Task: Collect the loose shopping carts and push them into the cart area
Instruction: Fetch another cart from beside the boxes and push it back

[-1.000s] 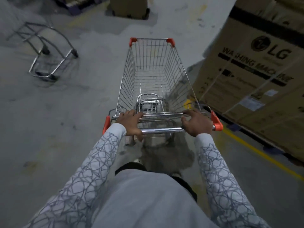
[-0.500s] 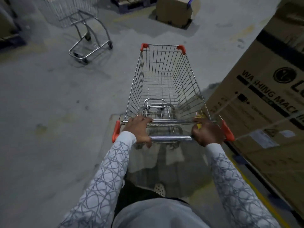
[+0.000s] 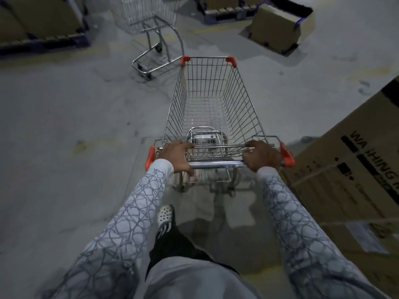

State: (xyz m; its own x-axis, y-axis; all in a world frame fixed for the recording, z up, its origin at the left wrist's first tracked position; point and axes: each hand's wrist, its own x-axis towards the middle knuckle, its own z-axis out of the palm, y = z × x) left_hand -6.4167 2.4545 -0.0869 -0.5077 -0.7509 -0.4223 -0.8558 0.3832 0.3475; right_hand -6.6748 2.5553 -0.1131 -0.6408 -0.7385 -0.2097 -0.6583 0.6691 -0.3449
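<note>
Both hands on the cart (image 3: 212,108) handle (image 3: 216,164): left hand (image 3: 176,156) w/ fingers curled over the bar near its left end, right hand (image 3: 261,156) grasping the right end. Cart sits straight ahead on the concrete floor (image 3: 64,137), basket empty. A 2nd cart (image 3: 151,37) stands ahead-left (near, not touching). A big box (image 3: 349,180) is just beside the cart on the right.

Warehouse — concrete floor (image 3: 64,137), palletised appliance cartons (image 3: 356,169)

The concrete floor (image 3: 64,130) bears a near cart (image 3: 212,117), a far cart (image 3: 146,18) and a cardboard box (image 3: 274,31).
</note>
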